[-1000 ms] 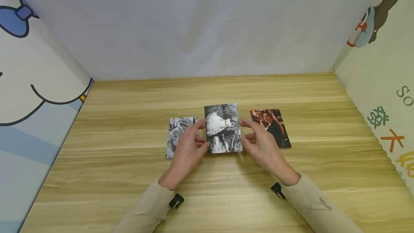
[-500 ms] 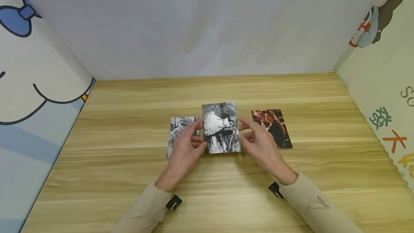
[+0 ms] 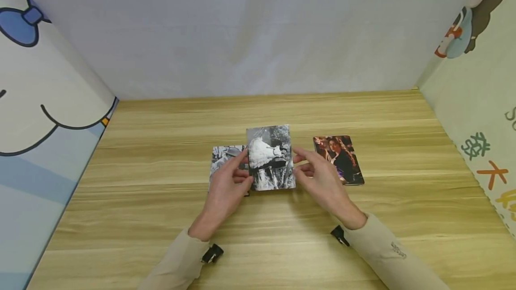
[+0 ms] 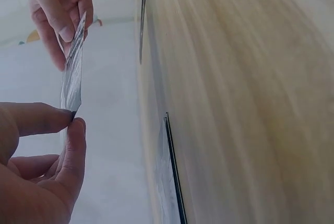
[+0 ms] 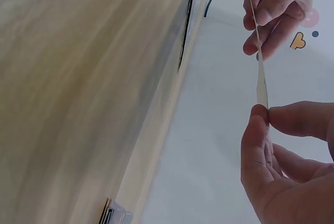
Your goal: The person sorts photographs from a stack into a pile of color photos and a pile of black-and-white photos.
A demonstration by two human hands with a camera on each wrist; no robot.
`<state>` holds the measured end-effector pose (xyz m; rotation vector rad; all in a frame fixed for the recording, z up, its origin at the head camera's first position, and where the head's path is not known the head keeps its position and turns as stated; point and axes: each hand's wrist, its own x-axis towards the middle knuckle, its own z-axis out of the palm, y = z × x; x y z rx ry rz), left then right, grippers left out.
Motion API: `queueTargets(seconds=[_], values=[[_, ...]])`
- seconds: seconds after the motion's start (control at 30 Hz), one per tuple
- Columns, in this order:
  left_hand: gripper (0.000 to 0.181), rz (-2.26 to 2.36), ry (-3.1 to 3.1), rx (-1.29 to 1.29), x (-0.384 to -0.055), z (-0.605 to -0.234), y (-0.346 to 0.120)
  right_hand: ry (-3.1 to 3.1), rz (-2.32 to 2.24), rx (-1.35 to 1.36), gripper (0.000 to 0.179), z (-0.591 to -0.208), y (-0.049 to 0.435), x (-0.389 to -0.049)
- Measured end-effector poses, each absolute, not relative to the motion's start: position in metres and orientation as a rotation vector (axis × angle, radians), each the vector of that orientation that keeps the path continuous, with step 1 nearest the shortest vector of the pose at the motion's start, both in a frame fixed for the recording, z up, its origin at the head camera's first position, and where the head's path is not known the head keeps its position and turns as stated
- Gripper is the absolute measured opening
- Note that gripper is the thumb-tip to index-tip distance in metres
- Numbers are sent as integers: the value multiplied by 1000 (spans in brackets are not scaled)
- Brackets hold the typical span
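A black-and-white photo card [image 3: 271, 158], with a white ruffled dress in its picture, is held up above the table. My left hand [image 3: 226, 188] pinches its left edge between thumb and fingers. On the opposite edge, my right hand [image 3: 323, 181] pinches it the same way. Seen edge-on in the left wrist view, the card [image 4: 74, 75] is thin and well off the tabletop. Under and behind my left hand lies another black-and-white photo card [image 3: 217, 160], partly hidden. A colour photo card stack [image 3: 342, 160] showing a long-haired figure in dark clothes lies beyond my right hand.
The wood-grain table [image 3: 161, 129] reaches back to a pale rear wall [image 3: 258, 35]. Printed cartoon panels stand at the left [image 3: 40, 79] and right [image 3: 475, 102]. Small black wrist devices [image 3: 212, 253] hang at both beige sleeves.
Both hands have shifted the held photo card a little left and slightly away, so it now overlaps the left card in the head view. The colour card stack has stayed where it was.
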<state>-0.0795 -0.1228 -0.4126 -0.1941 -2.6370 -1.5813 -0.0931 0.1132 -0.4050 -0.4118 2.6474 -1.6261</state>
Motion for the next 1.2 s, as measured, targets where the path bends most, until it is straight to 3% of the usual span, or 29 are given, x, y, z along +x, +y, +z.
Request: queueTargets(seconds=[1.2], values=[[62,-1607,-2528,-175,-78,-412,-146,2664,-1632,-553,52,-402,98,-91]])
